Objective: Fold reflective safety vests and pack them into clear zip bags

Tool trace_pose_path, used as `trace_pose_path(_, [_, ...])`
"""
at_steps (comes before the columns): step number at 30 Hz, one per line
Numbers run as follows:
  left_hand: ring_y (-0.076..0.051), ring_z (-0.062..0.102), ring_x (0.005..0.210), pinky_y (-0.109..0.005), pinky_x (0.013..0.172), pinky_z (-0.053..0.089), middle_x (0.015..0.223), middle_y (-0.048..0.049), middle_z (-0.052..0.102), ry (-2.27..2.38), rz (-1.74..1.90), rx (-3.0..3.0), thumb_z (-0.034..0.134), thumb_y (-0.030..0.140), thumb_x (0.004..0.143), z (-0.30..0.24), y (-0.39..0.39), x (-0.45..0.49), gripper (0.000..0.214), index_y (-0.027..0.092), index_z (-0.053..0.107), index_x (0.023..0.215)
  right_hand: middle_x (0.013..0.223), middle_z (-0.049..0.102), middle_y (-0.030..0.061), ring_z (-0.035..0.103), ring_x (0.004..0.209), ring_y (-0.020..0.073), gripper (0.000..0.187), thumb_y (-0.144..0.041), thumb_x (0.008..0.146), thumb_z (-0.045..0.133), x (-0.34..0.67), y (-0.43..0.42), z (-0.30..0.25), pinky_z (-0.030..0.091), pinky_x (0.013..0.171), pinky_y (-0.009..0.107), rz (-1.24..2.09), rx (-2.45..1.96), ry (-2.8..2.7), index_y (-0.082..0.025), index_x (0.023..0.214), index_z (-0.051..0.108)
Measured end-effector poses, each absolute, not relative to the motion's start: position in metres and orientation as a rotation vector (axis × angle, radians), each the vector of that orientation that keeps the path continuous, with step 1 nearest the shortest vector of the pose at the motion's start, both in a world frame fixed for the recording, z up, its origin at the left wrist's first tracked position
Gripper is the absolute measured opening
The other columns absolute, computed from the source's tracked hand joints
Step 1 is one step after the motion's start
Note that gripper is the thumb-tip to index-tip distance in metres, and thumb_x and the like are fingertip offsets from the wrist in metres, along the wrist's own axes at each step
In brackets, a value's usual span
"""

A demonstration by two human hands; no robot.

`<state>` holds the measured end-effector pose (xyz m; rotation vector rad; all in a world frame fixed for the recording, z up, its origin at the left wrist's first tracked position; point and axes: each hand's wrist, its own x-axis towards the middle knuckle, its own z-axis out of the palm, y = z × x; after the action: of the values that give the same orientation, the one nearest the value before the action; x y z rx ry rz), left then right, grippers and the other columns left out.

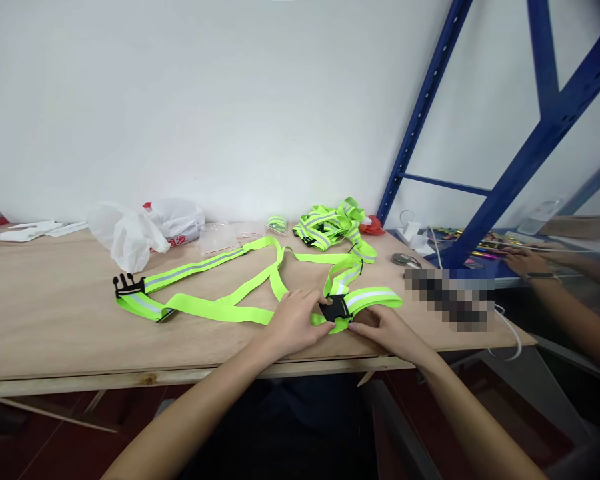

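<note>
Two hands on black buckle (335,309) of neon reflective strap (215,308): left hand (294,323) pinching, right hand (386,331) gripping strap end. Risk: strap twisted, buckle misaligned.

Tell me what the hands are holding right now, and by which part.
Both hands, left hand and right hand, grip the neon-yellow reflective strap harness at its black plastic buckle.

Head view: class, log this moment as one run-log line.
left hand: on strap, beside buckle | right hand: at buckle | table: plastic bag, strap pile
</note>
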<state>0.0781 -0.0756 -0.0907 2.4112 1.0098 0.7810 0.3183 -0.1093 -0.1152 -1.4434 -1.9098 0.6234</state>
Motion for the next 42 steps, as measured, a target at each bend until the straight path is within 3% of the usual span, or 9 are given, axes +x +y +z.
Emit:
trace_pose_path(9, [-0.022,0.065,0.084,-0.032,0.075,0.05,0.097,-0.0026,0.069,1.007,0.795,2.271,0.072,0.032,0.08,-0.097,-0.076,0.066,0.027,0.021,0.062,0.104,0.122,0.072,0.0129,0.065,0.116,0.0356,0.052,-0.052,0.075,0.077,0.328,-0.104,-0.111,0.049,0.104,0.053,0.645,-1.422,-1.881,-0.02,0.115,0.07])
trace_pose_path(14, [-0.024,0.064,0.093,-0.034,0.082,0.05,0.104,-0.0042,0.069,1.008,0.783,2.284,0.072,0.03,0.079,-0.104,-0.082,0.056,0.027,0.021,0.062,0.102,0.128,0.069,0.0085,0.062,0.122,0.0309,0.047,-0.05,0.082,0.072,0.344,-0.109,-0.104,0.046,0.109,0.047,0.624,-1.411,-2.014,-0.023,0.121,0.068])
trace_pose_path(21, [-0.026,0.064,0.102,-0.037,0.091,0.05,0.108,-0.0035,0.07,1.086,0.832,2.276,0.073,0.029,0.078,-0.111,-0.084,0.037,0.026,0.023,0.062,0.101,0.128,0.069,0.0095,0.062,0.12,0.0328,0.046,-0.049,0.081,0.07,0.376,-0.11,-0.108,0.049,0.106,0.048,0.453,-1.54,-2.021,-0.024,0.12,0.068])
trace_pose_path(28, [-0.026,0.064,0.109,-0.038,0.096,0.051,0.115,-0.0044,0.069,1.069,0.826,2.284,0.071,0.027,0.081,-0.113,-0.085,0.02,0.027,0.024,0.062,0.106,0.117,0.072,0.0103,0.066,0.11,0.0327,0.038,-0.053,0.085,0.061,0.398,-0.106,-0.117,0.051,0.1,0.049,0.308,-1.567,-2.025,-0.024,0.106,0.071])
trace_pose_path(31, [-0.026,0.063,0.115,-0.039,0.099,0.05,0.122,-0.006,0.068,1.045,0.796,2.329,0.07,0.026,0.084,-0.116,-0.085,0.022,0.031,0.024,0.062,0.113,0.119,0.069,0.0105,0.065,0.112,0.0324,0.04,-0.053,0.084,0.064,0.383,-0.108,-0.109,0.051,0.099,0.048,0.209,-1.549,-1.985,-0.025,0.111,0.066])
trace_pose_path(37, [-0.028,0.057,0.125,-0.042,0.106,0.046,0.131,-0.0094,0.065,1.07,0.734,2.437,0.068,0.027,0.089,-0.114,-0.094,0.03,0.042,0.023,0.058,0.13,0.114,0.068,0.0106,0.063,0.112,0.0294,0.022,-0.036,0.094,0.053,0.317,-0.114,-0.081,0.052,0.098,0.045,-0.043,-1.3,-2.033,-0.027,0.109,0.065])
trace_pose_path(40, [-0.027,0.058,0.124,-0.039,0.105,0.046,0.133,-0.0083,0.064,1.022,0.749,2.478,0.065,0.032,0.092,-0.104,-0.102,0.022,0.049,0.025,0.052,0.139,0.119,0.068,0.0106,0.062,0.116,0.0286,0.024,-0.032,0.095,0.054,0.285,-0.113,-0.086,0.052,0.098,0.045,-0.029,-1.142,-2.195,-0.027,0.115,0.066])
trace_pose_path(42, [-0.025,0.061,0.118,-0.037,0.102,0.048,0.128,-0.0068,0.067,1.038,0.831,2.493,0.059,0.033,0.095,-0.093,-0.104,0.004,0.042,0.026,0.055,0.136,0.128,0.066,0.0102,0.061,0.121,0.0288,0.029,-0.033,0.095,0.057,0.271,-0.11,-0.098,0.052,0.101,0.046,0.004,-1.09,-2.308,-0.028,0.122,0.067])
